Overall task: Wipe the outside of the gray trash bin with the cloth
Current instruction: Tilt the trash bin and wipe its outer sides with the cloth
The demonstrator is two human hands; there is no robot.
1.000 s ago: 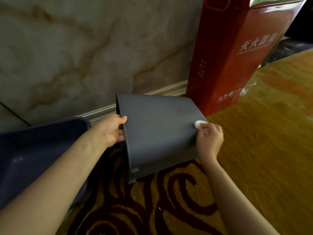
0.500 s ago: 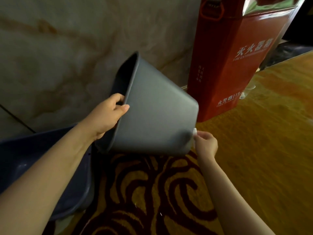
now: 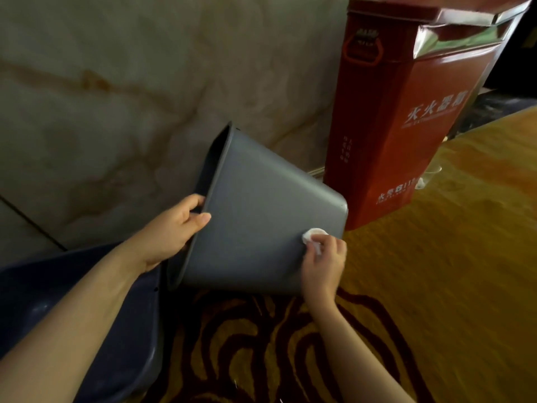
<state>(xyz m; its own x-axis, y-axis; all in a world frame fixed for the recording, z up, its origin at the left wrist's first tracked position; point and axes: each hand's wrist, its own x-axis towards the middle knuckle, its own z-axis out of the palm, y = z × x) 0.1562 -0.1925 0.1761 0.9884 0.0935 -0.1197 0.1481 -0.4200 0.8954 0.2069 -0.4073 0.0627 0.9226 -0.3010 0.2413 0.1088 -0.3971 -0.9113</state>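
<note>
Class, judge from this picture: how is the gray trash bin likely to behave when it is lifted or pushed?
Probably light: the left hand alone holds the gray trash bin tilted by its rim. Likely stiff, since its wall keeps shape under the cloth pressed by the right hand. Its smooth sides may slip.

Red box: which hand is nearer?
Right. The right hand wipes the bin near its base, just below-left of the red box; the left hand grips the far rim.

I can read large white Chinese characters, 灭火器箱, on the red fire extinguisher box (image 3: 406, 117) at far right; its smaller white print stays too blurred.
</note>
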